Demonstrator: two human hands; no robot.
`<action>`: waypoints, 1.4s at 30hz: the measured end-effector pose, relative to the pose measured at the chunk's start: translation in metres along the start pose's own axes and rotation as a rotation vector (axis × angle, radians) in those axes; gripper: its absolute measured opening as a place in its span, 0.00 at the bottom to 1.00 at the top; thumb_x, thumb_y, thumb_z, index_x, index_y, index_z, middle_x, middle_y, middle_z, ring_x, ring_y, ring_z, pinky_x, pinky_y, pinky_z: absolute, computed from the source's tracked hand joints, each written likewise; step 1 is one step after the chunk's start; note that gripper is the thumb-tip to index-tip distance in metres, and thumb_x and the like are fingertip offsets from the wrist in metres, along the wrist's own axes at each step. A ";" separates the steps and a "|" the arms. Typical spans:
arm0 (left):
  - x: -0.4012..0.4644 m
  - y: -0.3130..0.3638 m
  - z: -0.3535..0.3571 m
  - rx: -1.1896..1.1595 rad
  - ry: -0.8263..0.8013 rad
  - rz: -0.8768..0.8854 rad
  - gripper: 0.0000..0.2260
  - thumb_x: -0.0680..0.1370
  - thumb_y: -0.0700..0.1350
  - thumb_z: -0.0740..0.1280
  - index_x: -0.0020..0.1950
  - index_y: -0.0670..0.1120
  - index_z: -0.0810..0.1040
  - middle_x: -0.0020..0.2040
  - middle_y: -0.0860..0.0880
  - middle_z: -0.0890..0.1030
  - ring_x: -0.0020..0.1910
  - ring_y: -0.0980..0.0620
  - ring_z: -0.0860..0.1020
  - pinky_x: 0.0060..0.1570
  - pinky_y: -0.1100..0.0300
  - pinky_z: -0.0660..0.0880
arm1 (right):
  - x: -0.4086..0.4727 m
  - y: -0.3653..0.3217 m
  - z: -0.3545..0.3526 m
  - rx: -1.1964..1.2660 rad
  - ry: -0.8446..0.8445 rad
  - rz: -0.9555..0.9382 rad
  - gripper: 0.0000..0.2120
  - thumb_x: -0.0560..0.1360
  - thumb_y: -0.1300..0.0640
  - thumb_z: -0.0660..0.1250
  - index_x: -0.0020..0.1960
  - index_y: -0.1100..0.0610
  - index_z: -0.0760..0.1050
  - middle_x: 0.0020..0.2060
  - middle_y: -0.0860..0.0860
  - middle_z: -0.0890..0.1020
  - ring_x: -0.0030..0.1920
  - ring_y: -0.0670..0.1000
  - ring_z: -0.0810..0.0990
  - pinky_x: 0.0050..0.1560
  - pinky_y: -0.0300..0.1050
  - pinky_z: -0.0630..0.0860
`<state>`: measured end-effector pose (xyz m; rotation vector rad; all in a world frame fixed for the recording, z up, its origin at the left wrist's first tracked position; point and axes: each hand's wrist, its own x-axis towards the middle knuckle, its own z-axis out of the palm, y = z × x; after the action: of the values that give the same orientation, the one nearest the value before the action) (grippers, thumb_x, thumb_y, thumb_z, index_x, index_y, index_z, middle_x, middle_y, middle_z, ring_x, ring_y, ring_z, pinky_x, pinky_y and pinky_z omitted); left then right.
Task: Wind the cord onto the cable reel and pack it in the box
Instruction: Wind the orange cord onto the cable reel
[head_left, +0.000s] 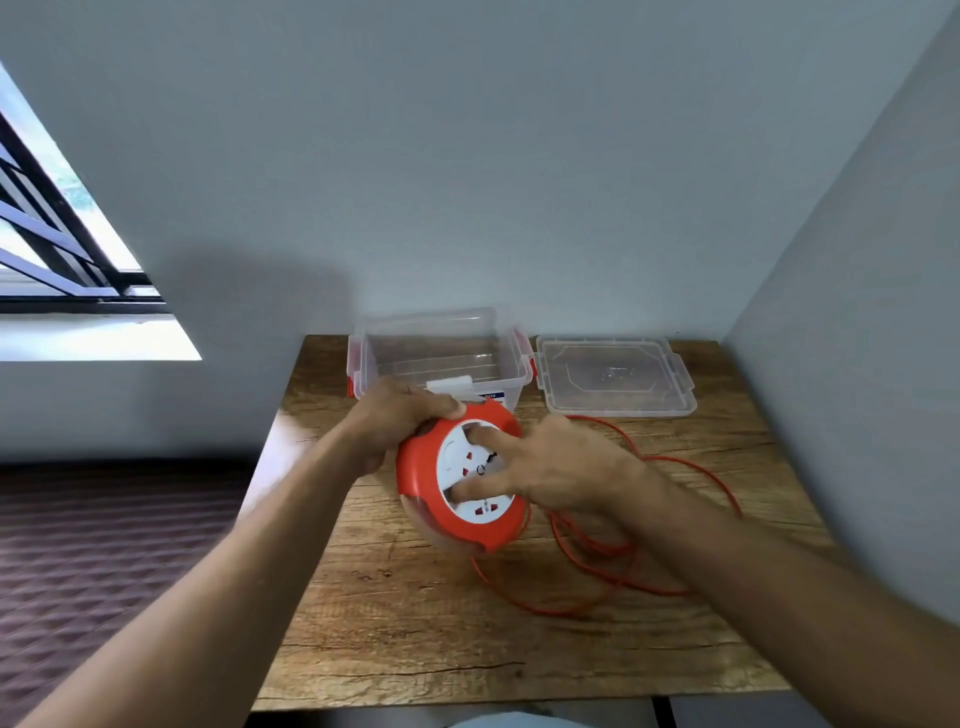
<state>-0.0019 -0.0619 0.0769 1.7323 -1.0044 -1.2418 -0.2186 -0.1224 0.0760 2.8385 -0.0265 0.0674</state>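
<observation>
An orange cable reel (415, 475) with a white socket face is held tilted above the wooden table (405, 639). My left hand (397, 423) grips its upper left rim. My right hand (566, 467) has fingers pressed into the recesses of the white centre disc. The orange cord (613, 569) lies in loose loops on the table to the right of and below the reel. A clear plastic box (514, 364) with red latches stands open behind the reel.
The box's clear lid (675, 400) lies flat to the right of the box. Grey walls close off the table at the back and right. A window is at the far left, with patterned floor below the table's left edge.
</observation>
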 end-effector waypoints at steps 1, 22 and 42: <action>-0.001 -0.001 0.003 0.009 0.012 0.014 0.11 0.74 0.46 0.77 0.47 0.37 0.87 0.43 0.40 0.89 0.44 0.40 0.88 0.51 0.44 0.84 | 0.001 -0.001 0.003 -0.007 0.013 0.025 0.32 0.70 0.52 0.77 0.70 0.38 0.69 0.58 0.59 0.79 0.25 0.53 0.74 0.21 0.42 0.67; -0.011 -0.009 0.046 -0.006 0.543 0.518 0.12 0.70 0.49 0.77 0.53 0.55 0.86 0.45 0.55 0.85 0.42 0.60 0.83 0.42 0.68 0.78 | 0.043 -0.022 -0.005 1.787 0.410 1.543 0.20 0.79 0.41 0.66 0.53 0.59 0.77 0.32 0.56 0.84 0.20 0.46 0.72 0.20 0.37 0.66; 0.001 0.023 0.001 0.030 0.048 0.092 0.04 0.75 0.42 0.75 0.41 0.44 0.87 0.37 0.47 0.88 0.36 0.50 0.86 0.39 0.56 0.84 | -0.001 0.003 0.008 0.005 0.044 0.090 0.38 0.71 0.59 0.76 0.72 0.39 0.60 0.67 0.65 0.74 0.28 0.58 0.79 0.22 0.46 0.74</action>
<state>-0.0067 -0.0720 0.0970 1.7108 -1.0672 -1.1275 -0.2193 -0.1280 0.0697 2.8385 -0.1453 0.1492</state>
